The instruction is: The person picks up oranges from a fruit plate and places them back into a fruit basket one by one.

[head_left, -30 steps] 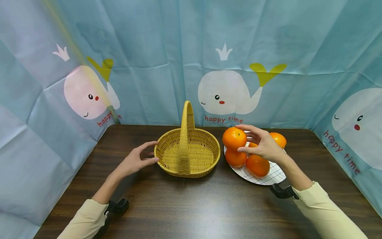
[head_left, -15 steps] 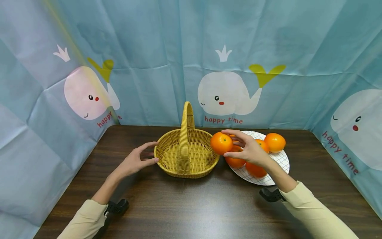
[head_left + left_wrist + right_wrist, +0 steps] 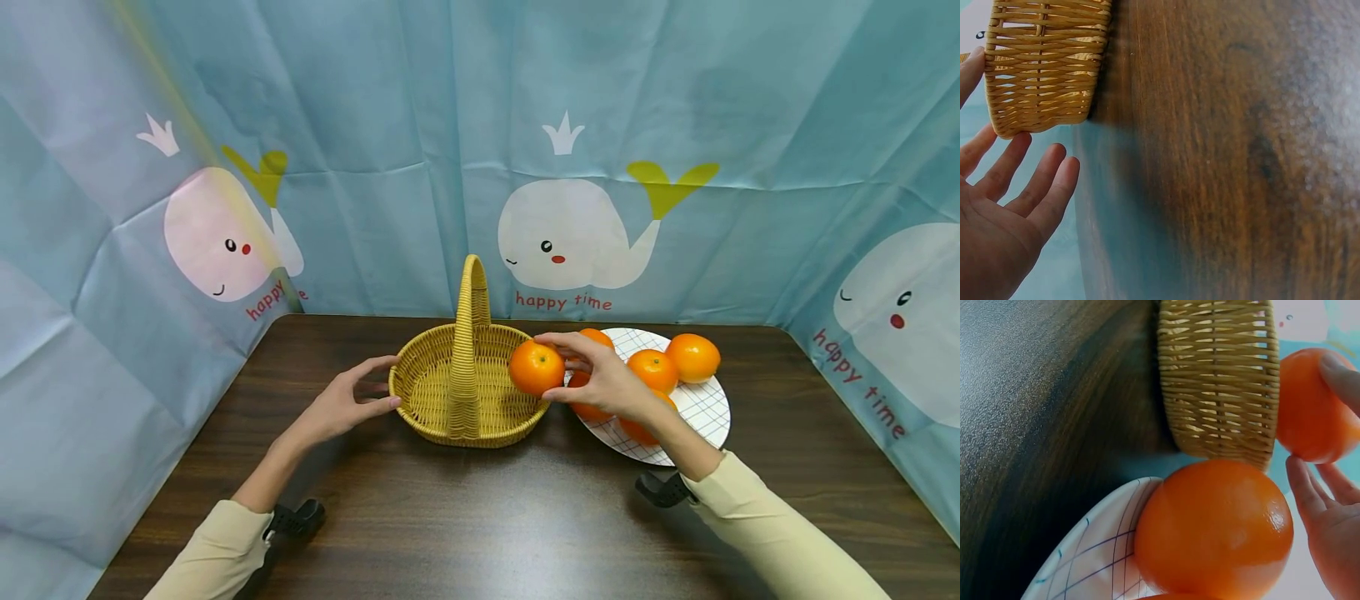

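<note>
My right hand [image 3: 603,379] holds an orange [image 3: 537,368] between thumb and fingers, over the right rim of a yellow wicker basket [image 3: 462,383]. In the right wrist view the held orange [image 3: 1316,406] is level with the basket's rim. My left hand [image 3: 348,400] touches the basket's left end, thumb and fingertips spread along the rim and fingers fairly straight. In the left wrist view two fingers extend free below the basket [image 3: 1047,69]. Several more oranges lie on a white checked plate [image 3: 708,408] at the right, partly hidden behind my right hand.
The basket stands on a dark wooden table [image 3: 480,517], its tall arched handle [image 3: 463,350] crossing the middle. One orange [image 3: 693,358] sits at the plate's far right edge. A light blue curtain [image 3: 375,125] with whale prints encloses the table's back and sides.
My right hand has carried the orange left, from above the plate to the basket's right rim, uncovering more oranges on the plate. My left hand and the basket have stayed put.
</note>
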